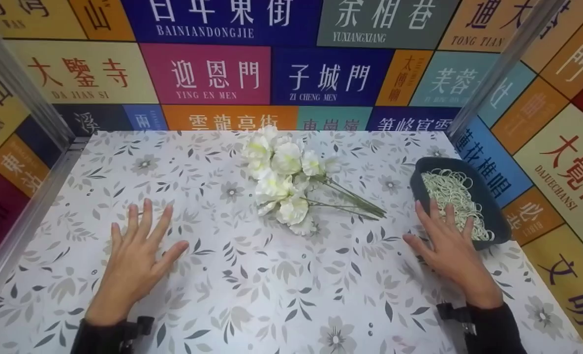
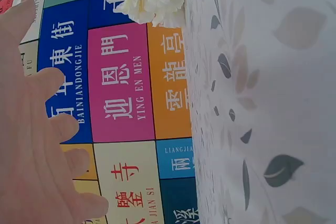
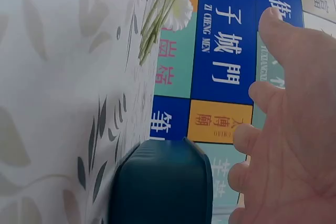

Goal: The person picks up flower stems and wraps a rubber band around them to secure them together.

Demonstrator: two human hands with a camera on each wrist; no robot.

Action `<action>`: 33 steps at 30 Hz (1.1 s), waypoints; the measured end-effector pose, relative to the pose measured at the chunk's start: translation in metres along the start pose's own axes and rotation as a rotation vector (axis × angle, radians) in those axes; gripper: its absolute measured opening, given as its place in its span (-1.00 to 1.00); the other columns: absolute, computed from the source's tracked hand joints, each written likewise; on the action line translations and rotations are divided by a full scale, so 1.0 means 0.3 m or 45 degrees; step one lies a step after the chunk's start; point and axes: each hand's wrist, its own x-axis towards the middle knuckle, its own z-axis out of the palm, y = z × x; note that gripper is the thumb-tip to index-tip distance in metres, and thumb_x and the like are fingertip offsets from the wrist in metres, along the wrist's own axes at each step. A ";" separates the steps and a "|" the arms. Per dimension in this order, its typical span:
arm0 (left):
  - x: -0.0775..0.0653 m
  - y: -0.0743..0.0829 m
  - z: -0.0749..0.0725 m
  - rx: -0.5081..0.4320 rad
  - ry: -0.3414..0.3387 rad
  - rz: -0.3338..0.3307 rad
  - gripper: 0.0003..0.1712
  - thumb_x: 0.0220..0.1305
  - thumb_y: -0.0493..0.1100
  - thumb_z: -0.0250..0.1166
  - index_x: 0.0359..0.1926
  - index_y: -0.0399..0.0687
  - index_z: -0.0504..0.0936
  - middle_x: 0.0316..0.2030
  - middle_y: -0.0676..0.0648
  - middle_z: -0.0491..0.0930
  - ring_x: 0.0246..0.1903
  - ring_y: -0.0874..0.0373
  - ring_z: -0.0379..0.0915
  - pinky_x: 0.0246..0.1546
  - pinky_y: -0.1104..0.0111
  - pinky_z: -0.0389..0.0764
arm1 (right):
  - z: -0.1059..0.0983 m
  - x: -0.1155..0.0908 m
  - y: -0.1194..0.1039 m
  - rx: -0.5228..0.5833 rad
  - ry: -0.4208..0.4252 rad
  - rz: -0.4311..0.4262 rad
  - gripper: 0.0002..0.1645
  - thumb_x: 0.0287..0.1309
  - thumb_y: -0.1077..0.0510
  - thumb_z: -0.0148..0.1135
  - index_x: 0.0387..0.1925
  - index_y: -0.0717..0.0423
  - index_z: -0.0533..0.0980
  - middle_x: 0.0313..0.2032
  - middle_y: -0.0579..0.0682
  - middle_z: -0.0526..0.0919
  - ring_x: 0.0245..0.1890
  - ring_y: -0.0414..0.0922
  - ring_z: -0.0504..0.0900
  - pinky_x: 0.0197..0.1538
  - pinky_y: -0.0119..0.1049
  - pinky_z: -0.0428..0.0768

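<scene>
White artificial-looking flowers [image 1: 286, 172] lie at the middle of the table, their thin green stems [image 1: 352, 196] pointing right. To the left of them my left hand [image 1: 136, 255] is held with fingers spread, touching none of the flowers. On the other side my right hand [image 1: 451, 250], also with spread fingers, hovers by the near left part of a dark tray [image 1: 498, 221]. Pale green rings [image 1: 451, 191], like rubber bands, fill the tray. Part of the tray is hidden behind the right fingers. The right wrist view shows the tray's outer wall [image 3: 163, 182] below that hand.
A cloth with grey leaves and flowers covers the table [image 1: 252, 285]. Behind it and at both sides stand walls of coloured panels [image 1: 205, 73] with lettering. Metal posts [image 1: 505, 64] rise at the corners. Each wrist wears a dark strapped mount [image 1: 134, 327].
</scene>
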 end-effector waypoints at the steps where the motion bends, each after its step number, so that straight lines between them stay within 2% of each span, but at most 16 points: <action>1: 0.007 0.009 -0.004 -0.047 -0.016 0.006 -0.15 0.48 0.25 0.10 0.61 0.12 0.01 0.57 -0.26 -0.22 0.55 -0.26 -0.46 0.40 -0.30 -0.51 | -0.004 0.005 -0.004 -0.001 -0.006 -0.007 -0.03 0.47 -0.34 -0.04 0.62 -0.05 -0.16 0.57 0.19 -0.33 0.52 0.19 -0.57 0.28 0.23 -0.81; 3: 0.023 0.033 -0.011 -0.251 -0.079 0.008 -0.22 0.55 0.20 0.04 0.61 0.11 0.00 0.58 -0.19 -0.21 0.56 -0.20 -0.41 0.45 -0.21 -0.46 | -0.011 0.016 -0.013 0.005 -0.013 -0.028 -0.03 0.45 -0.35 -0.01 0.62 -0.06 -0.15 0.57 0.20 -0.29 0.52 0.22 -0.54 0.30 0.25 -0.79; 4: 0.033 0.047 -0.012 -0.406 -0.120 0.025 -0.26 0.59 0.16 -0.03 0.61 0.06 -0.02 0.58 -0.17 -0.20 0.56 -0.16 -0.39 0.47 -0.17 -0.41 | -0.014 0.024 -0.018 0.016 -0.017 -0.042 -0.02 0.45 -0.34 0.00 0.62 -0.05 -0.13 0.57 0.21 -0.28 0.53 0.24 -0.52 0.30 0.26 -0.77; 8: 0.078 0.117 -0.011 -1.255 -0.377 -0.025 -0.32 0.66 0.18 -0.41 0.62 0.03 -0.12 0.59 -0.04 -0.11 0.56 -0.01 -0.21 0.52 0.03 -0.15 | -0.014 0.073 -0.036 0.096 -0.051 -0.084 0.00 0.42 -0.35 0.06 0.61 -0.06 -0.12 0.57 0.20 -0.29 0.53 0.28 -0.47 0.36 0.26 -0.69; 9: 0.092 0.135 -0.008 -1.417 -0.428 -0.036 -0.28 0.64 0.22 -0.48 0.62 -0.01 -0.14 0.58 -0.06 -0.08 0.55 -0.03 -0.17 0.51 0.02 -0.09 | -0.011 0.090 -0.040 0.125 -0.066 -0.089 0.02 0.40 -0.35 0.08 0.61 -0.07 -0.12 0.57 0.20 -0.30 0.53 0.28 -0.47 0.37 0.27 -0.66; 11: 0.120 0.168 0.003 -1.629 -0.493 -0.088 -0.22 0.59 0.30 -0.52 0.62 0.03 -0.13 0.57 -0.08 -0.01 0.54 -0.03 -0.07 0.50 0.01 0.00 | 0.001 0.128 -0.047 0.182 -0.098 -0.098 0.05 0.37 -0.37 0.12 0.61 -0.08 -0.13 0.57 0.19 -0.32 0.53 0.28 -0.44 0.41 0.30 -0.56; 13: 0.146 0.200 0.025 -1.764 -0.517 -0.128 -0.20 0.58 0.34 -0.46 0.62 0.03 -0.10 0.56 -0.12 0.05 0.52 -0.07 -0.01 0.49 0.00 0.05 | 0.017 0.165 -0.054 0.236 -0.131 -0.104 0.11 0.33 -0.37 0.17 0.61 -0.05 -0.13 0.56 0.20 -0.32 0.53 0.29 -0.39 0.44 0.33 -0.45; 16: 0.178 0.248 0.077 -1.969 -0.563 -0.243 -0.20 0.58 0.36 -0.32 0.61 0.05 -0.03 0.53 -0.18 0.11 0.49 -0.12 0.08 0.47 0.02 0.15 | 0.038 0.214 -0.071 0.287 -0.198 -0.108 0.24 0.23 -0.40 0.28 0.60 0.08 -0.12 0.56 0.24 -0.31 0.54 0.32 -0.28 0.46 0.34 -0.30; 18: 0.195 0.276 0.121 -2.130 -0.598 -0.316 -0.18 0.57 0.36 -0.26 0.61 0.01 -0.04 0.53 -0.25 0.09 0.48 -0.21 0.07 0.45 -0.01 0.19 | 0.049 0.244 -0.089 0.318 -0.244 -0.103 0.34 0.13 -0.42 0.35 0.59 0.16 -0.12 0.56 0.27 -0.25 0.53 0.31 -0.16 0.49 0.29 -0.18; 21: 0.218 0.317 0.193 -2.311 -0.652 -0.396 -0.15 0.57 0.34 -0.22 0.61 -0.04 -0.09 0.54 -0.33 -0.01 0.49 -0.31 -0.02 0.45 -0.07 0.14 | 0.056 0.284 -0.121 0.327 -0.307 -0.088 0.43 0.03 -0.44 0.42 0.59 0.21 -0.11 0.54 0.32 -0.07 0.50 0.31 0.04 0.48 0.24 0.04; 26: 0.244 0.391 0.291 -2.459 -0.724 -0.526 -0.17 0.58 0.31 -0.21 0.60 -0.08 -0.07 0.54 -0.32 -0.01 0.49 -0.34 -0.04 0.46 -0.10 0.10 | 0.073 0.336 -0.159 0.299 -0.332 -0.105 0.37 -0.01 -0.33 0.52 0.56 0.25 0.01 0.46 0.35 0.19 0.42 0.29 0.25 0.43 0.18 0.24; 30: 0.263 0.465 0.342 -2.480 -0.762 -0.604 -0.18 0.59 0.28 -0.21 0.57 -0.17 -0.02 0.52 -0.35 0.02 0.47 -0.33 0.02 0.44 -0.04 0.20 | 0.093 0.375 -0.176 0.240 -0.309 -0.119 0.32 -0.03 -0.26 0.57 0.52 0.31 0.09 0.26 0.39 0.46 0.14 0.23 0.55 0.29 0.14 0.45; 33: 0.280 0.522 0.369 -2.494 -0.783 -0.635 -0.15 0.59 0.25 -0.22 0.55 -0.31 -0.04 0.52 -0.41 -0.02 0.47 -0.33 0.00 0.44 0.01 0.21 | 0.106 0.397 -0.186 0.225 -0.318 -0.079 0.31 -0.02 -0.23 0.57 0.50 0.36 0.10 0.23 0.41 0.48 0.09 0.23 0.57 0.27 0.13 0.46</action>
